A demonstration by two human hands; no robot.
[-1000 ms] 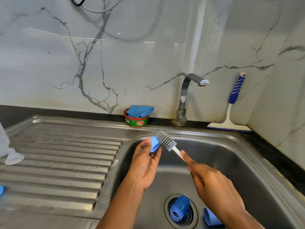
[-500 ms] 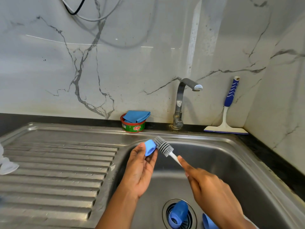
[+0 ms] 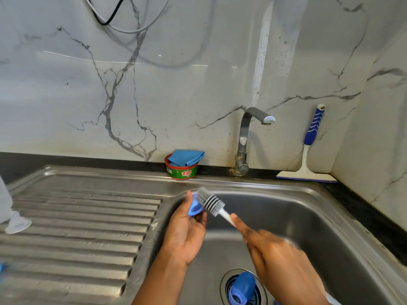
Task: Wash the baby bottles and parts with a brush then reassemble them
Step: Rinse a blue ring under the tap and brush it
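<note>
Currently the left hand (image 3: 185,234) is raised over the near-left corner of the stainless steel sink basin (image 3: 308,216). Its thumb and curled fingers pinch a small blue plastic bottle part (image 3: 194,209). The right hand (image 3: 277,260) is somewhat blurred. It grips the white handle of a grey-bristled bottle brush (image 3: 210,201), with the index finger stretched along the handle and the other fingers curled round it. The bristle head lies against the blue part, touching it at the left fingertips.

Below, a larger blue bottle piece (image 3: 242,287) lies on its side in the round drain strainer (image 3: 259,282). A clear silicone teat (image 3: 18,224) stands on the ribbed steel drainboard (image 3: 77,227) at the far left.

On the dark counter ledge behind, a round green-and-red soap tub (image 3: 181,172) holds a folded blue cloth (image 3: 186,157). A curved metal tap (image 3: 244,139) stands to its right. A blue-and-white squeegee (image 3: 308,155) leans against the marble wall (image 3: 198,73) in the corner.
</note>
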